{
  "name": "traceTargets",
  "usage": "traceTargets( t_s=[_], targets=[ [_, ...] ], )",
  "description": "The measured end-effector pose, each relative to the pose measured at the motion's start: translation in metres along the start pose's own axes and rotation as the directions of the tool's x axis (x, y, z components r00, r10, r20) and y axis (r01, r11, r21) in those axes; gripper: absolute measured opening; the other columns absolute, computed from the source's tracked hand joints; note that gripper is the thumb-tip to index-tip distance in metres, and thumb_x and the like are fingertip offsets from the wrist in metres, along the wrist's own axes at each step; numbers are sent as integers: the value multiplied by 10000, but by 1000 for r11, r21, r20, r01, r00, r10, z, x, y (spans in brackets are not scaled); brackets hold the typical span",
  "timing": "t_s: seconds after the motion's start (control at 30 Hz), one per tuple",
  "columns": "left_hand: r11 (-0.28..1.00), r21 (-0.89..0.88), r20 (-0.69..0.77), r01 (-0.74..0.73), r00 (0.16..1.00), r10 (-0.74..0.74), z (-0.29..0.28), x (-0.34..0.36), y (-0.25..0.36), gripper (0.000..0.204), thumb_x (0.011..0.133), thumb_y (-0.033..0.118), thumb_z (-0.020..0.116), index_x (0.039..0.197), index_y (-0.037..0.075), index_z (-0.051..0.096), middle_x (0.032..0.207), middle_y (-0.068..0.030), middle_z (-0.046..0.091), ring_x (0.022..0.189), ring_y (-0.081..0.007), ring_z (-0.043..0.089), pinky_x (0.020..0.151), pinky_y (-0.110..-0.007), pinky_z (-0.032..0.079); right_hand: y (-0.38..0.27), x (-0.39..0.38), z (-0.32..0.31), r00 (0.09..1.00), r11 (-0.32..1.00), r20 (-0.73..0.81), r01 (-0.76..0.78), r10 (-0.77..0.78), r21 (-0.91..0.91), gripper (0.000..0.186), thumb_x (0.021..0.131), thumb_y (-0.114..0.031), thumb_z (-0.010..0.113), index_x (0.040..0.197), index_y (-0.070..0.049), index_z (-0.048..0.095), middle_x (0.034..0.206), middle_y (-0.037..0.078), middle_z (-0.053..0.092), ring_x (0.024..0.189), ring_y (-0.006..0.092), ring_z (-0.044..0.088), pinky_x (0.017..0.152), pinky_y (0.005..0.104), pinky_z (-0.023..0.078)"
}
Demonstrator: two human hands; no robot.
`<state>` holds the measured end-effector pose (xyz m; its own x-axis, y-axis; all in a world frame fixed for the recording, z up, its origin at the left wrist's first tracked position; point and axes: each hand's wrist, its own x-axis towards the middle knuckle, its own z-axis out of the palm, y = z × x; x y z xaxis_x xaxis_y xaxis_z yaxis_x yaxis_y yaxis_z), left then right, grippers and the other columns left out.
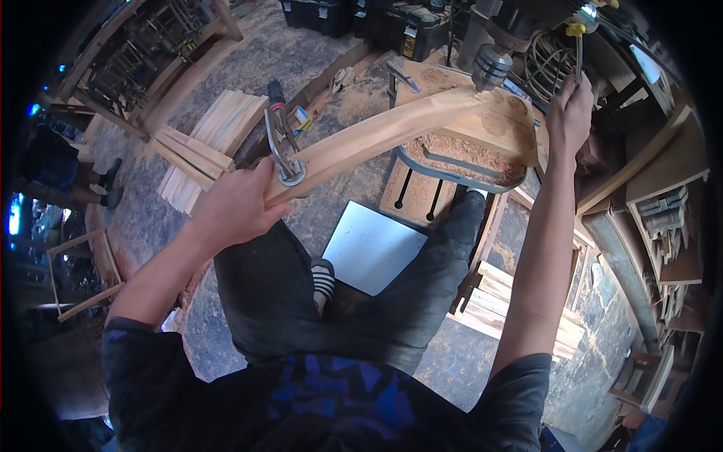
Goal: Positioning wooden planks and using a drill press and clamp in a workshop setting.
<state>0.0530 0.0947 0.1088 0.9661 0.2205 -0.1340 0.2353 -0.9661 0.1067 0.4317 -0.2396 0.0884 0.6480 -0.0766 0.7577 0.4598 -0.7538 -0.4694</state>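
Observation:
A curved wooden piece (376, 137) runs from my left hand up to the drill press on the right. My left hand (237, 197) is closed around its near end, beside a metal clamp (288, 173) with a red and black handle. The far end lies under the drill chuck (492, 66), on a wooden board (493, 132) with round drilled marks. At the chuck's tip the bit is too small to make out. My right hand (570, 109), raised at the right, is wrapped around a metal feed lever (579, 59) of the press.
Wood shavings cover the grey press table (429, 169). A white panel (374, 247) lies between my feet. Stacked wood strips (218, 132) lie on the left, more strips (493, 309) at lower right. Black toolboxes (407, 34) stand behind; another person's legs (94, 188) show far left.

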Motion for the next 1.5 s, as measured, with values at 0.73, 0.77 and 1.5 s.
traceTargets(
  t_s=[0.73, 0.77, 1.5],
  targets=[
    [994, -62, -97, -92, 992, 86, 6, -7, -7, 531, 805, 380, 756, 1081, -19, 541, 864, -293, 668, 876, -478, 663, 811, -557, 514, -23, 17, -49, 905, 961, 380, -94, 191, -259, 563, 955, -278, 572, 1476, -152, 400, 1284, 211, 658, 1128, 420, 663, 954, 564, 479],
    [995, -64, -85, -80, 994, 75, 5, -8, -7, 539, 805, 382, 757, 1091, -21, 542, 870, -293, 670, 886, -477, 664, 819, -555, 515, -27, 0, -66, 931, 970, 338, -57, 136, -234, 537, 954, -233, 591, 1459, -142, 433, 1242, 205, 667, 1094, 423, 668, 920, 553, 499],
    [998, -17, -32, -64, 997, 64, -9, -13, 4, 598, 809, 381, 779, 1121, -67, 536, 902, -304, 669, 930, -485, 657, 840, -527, 512, -153, 78, -207, 901, 927, -317, 352, -298, 129, 268, 878, -203, 628, 1100, -81, 716, 1179, 163, 648, 1093, 335, 628, 934, 425, 490]
  ],
)
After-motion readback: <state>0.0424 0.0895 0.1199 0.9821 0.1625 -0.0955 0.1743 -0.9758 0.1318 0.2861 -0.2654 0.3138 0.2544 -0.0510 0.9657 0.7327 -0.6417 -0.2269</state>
